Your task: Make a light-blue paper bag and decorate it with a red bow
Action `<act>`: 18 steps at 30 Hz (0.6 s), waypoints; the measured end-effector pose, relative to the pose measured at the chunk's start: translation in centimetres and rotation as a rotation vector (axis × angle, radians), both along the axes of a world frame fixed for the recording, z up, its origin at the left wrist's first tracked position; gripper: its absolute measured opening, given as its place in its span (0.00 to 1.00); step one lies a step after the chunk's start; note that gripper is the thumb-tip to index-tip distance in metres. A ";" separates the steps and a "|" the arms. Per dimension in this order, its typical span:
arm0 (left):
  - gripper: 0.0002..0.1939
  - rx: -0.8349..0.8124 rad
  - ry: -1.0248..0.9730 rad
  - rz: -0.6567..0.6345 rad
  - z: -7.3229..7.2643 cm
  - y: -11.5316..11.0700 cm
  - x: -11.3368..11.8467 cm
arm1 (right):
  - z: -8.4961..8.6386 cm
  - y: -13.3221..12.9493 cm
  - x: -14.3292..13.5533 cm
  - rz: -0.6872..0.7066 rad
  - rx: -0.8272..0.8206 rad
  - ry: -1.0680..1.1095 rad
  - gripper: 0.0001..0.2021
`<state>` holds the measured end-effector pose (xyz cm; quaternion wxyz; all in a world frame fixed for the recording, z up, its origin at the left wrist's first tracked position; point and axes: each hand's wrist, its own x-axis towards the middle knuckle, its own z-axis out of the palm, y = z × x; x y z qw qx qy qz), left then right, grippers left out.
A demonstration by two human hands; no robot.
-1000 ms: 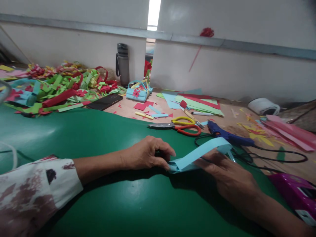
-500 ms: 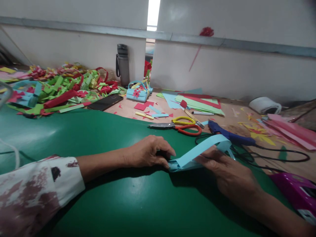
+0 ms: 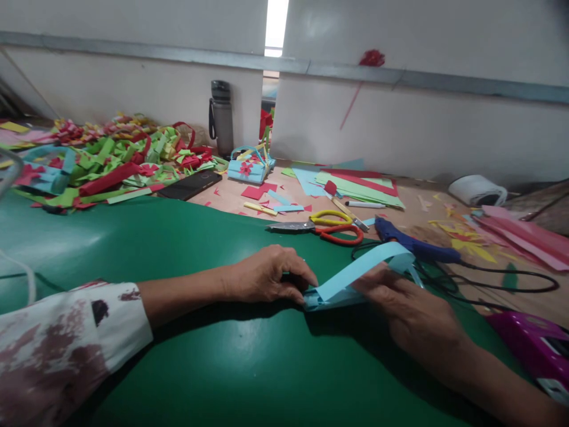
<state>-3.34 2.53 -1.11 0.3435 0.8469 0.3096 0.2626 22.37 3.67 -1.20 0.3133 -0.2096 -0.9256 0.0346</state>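
Between my two hands is a light blue paper handbag (image 3: 340, 299), with a paper strip arched over it as a handle. My left hand (image 3: 273, 276) pinches the bag's left end between thumb and fingers. Around its right side, my right hand (image 3: 404, 299) is closed, its fingertips partly hidden behind the handle. Just beyond the bag lie scissors (image 3: 338, 228) with one yellow and one red grip. A blue glue gun (image 3: 415, 242) rests behind my right hand, its black cord trailing to the right.
A finished-looking blue paper bag with a red flower (image 3: 246, 170) stands at the back. Left of it are a phone (image 3: 190, 185), a grey bottle (image 3: 221, 121) and a heap of paper scraps (image 3: 111, 157). Coloured sheets (image 3: 360, 187) lie behind the scissors; a magenta device (image 3: 528, 344) sits at right.
Almost nothing differs. The paper handle has tipped very slightly to the left, while both hands keep their hold on the bag.
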 end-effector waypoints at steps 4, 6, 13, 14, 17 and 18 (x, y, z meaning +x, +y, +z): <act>0.08 0.022 0.015 0.008 -0.1 0.0 -0.1 | 0.4 -0.2 -0.1 0.004 0.028 -0.023 0.17; 0.08 0.025 0.012 0.011 -0.1 -0.1 -0.1 | 0.5 -0.2 -0.1 0.002 0.053 -0.042 0.18; 0.07 0.010 -0.003 0.026 0.2 -0.3 -0.1 | 0.7 0.0 -0.2 -0.012 0.111 -0.078 0.16; 0.07 0.006 -0.003 0.026 0.3 -0.3 -0.1 | 0.8 -0.1 -0.2 -0.017 0.133 -0.082 0.17; 0.08 -0.012 -0.013 0.012 0.3 -0.3 -0.2 | 0.8 -0.2 -0.2 -0.036 0.205 -0.123 0.17; 0.08 -0.016 -0.016 0.010 0.3 -0.3 -0.2 | 0.8 -0.1 -0.2 -0.042 0.219 -0.126 0.17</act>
